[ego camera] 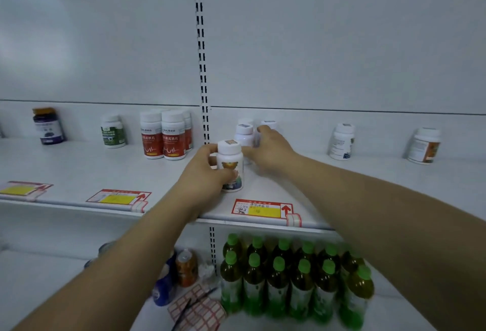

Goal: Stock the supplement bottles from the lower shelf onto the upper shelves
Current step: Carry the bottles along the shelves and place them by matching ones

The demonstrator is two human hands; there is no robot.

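Observation:
My left hand (pixel 207 170) is wrapped around a white supplement bottle with a bear label (pixel 231 165), which stands upright on the upper shelf (pixel 79 173) near its front. My right hand (pixel 268 149) reaches just behind it and touches a cluster of white bottles (pixel 245 133) further back; whether it grips one I cannot tell. Red-labelled bottles (pixel 163 136) stand to the left, with a green-labelled one (pixel 113 132) and a dark purple one (pixel 48 126) beyond them. Two more white bottles (pixel 341 142) (pixel 424 146) stand at the right.
Price tags (pixel 263 208) line the shelf's front edge. On the lower shelf stand several green-capped drink bottles (pixel 278 278), an orange can (pixel 186 267), a blue bottle (pixel 164 288) and a sheet of red labels (pixel 200 309). A slotted upright (pixel 201 54) divides the back panel.

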